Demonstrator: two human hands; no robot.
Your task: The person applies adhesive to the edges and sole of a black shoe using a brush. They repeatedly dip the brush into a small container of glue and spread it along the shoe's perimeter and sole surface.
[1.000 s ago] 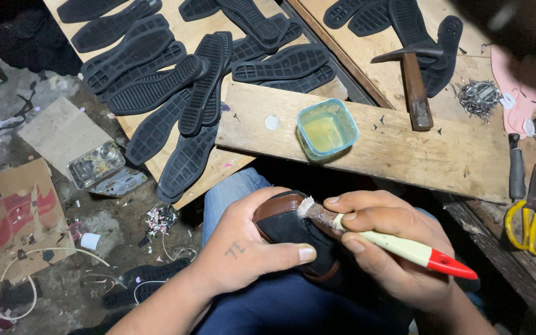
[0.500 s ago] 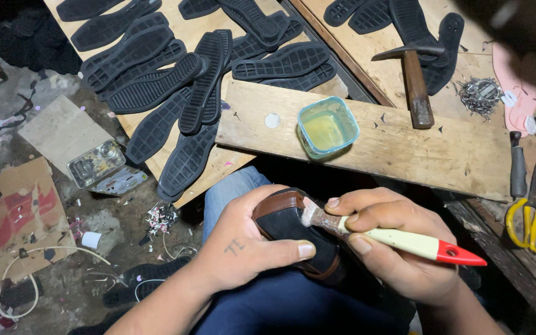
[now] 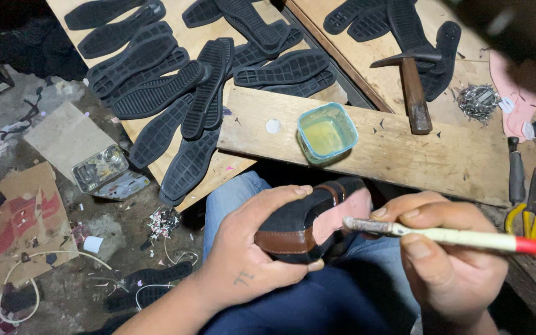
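Many black soles cover plank; left hand clasps shoe, right hand pinches brush

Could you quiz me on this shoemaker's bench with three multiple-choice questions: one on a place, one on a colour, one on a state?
1. Where does the wooden-handled hammer lie?
A. on the plank
B. on the floor
C. in the lap

2. What colour is the brush's handle end?
A. blue
B. red
C. green

3. How is the black-and-brown shoe held?
A. lying free on the bench
B. hanging from a hook
C. gripped by the left hand

Answers: 1 A, it rests on the wooden boards; 2 B, the tip past the right hand is red; 3 C, fingers wrap it.
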